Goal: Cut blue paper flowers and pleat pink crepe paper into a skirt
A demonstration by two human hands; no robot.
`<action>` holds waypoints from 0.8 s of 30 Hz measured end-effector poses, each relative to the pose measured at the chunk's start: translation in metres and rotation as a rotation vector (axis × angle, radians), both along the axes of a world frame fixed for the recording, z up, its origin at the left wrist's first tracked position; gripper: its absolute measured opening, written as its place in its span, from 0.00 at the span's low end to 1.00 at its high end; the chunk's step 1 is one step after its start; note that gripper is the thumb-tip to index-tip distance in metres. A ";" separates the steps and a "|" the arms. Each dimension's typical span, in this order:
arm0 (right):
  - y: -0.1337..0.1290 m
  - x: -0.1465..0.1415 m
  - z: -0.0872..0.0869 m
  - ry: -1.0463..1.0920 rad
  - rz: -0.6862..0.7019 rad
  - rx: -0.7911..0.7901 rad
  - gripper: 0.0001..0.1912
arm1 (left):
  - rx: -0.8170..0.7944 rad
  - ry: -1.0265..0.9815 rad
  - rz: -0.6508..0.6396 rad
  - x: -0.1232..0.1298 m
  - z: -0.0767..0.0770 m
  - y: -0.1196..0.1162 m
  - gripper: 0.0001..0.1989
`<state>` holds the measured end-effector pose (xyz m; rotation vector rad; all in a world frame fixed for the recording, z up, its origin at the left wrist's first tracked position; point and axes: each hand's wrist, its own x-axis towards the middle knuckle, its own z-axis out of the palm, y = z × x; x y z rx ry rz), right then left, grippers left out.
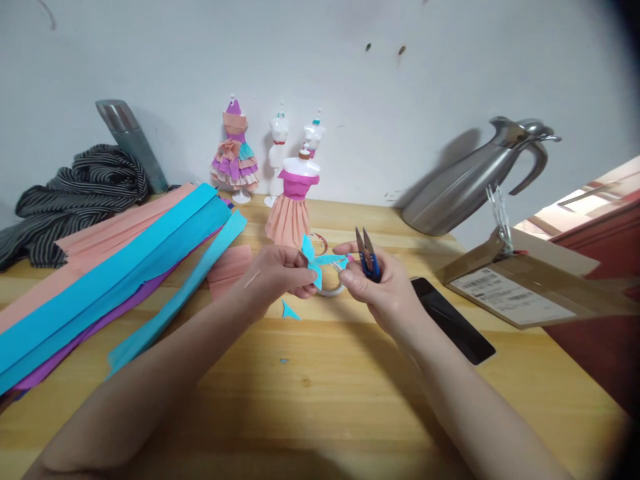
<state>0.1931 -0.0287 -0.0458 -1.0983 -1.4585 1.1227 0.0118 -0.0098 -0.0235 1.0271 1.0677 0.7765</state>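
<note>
Between the thumb and fingers of my left hand [273, 272] is pinched a blue crepe paper bow [309, 248] with pointed ends. A narrow part of the blue paper stretches right toward the fingertips of my right hand [385, 287]; whether they grip it is hard to tell. My right hand is closed around thread snips [369, 252] with blue handles, blades pointing up and away. Below and between the hands lies a roll of tape [331, 292], partly hidden. A blue paper scrap [290, 311] rests on the table near my left hand.
Crepe paper strips [115, 273] cover the table's left side, near a striped cloth [85, 180] and a bottle [133, 143]. Dressed mini mannequins [293, 207] stand at the back. On the right are a phone [453, 320], a cardboard box [520, 287] and a metal jug [470, 177].
</note>
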 end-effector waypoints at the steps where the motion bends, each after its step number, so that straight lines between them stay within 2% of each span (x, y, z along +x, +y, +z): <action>1: -0.001 -0.002 0.000 -0.021 -0.013 0.007 0.21 | 0.000 0.020 -0.014 0.002 -0.001 -0.001 0.09; 8: 0.002 -0.012 -0.009 -0.107 -0.049 0.053 0.12 | 0.013 0.113 -0.064 0.010 -0.010 -0.005 0.08; 12: -0.001 -0.011 -0.003 -0.078 -0.065 -0.014 0.12 | 0.039 0.048 -0.111 0.007 -0.011 -0.005 0.02; 14: -0.003 -0.009 0.003 0.003 -0.047 -0.065 0.13 | 0.042 -0.016 -0.126 0.003 -0.009 -0.005 0.04; 17: -0.003 -0.004 0.008 0.185 0.031 -0.187 0.16 | 0.035 -0.085 -0.119 -0.002 -0.007 -0.005 0.08; 21: 0.000 0.002 0.009 0.332 0.223 -0.384 0.16 | 0.073 -0.092 0.012 -0.004 -0.009 -0.001 0.11; 22: 0.001 0.002 0.008 0.338 0.266 -0.410 0.16 | 0.073 -0.125 0.018 -0.003 -0.011 0.000 0.12; 24: 0.002 0.003 0.006 0.319 0.303 -0.419 0.17 | 0.031 -0.210 -0.049 -0.002 -0.015 0.003 0.16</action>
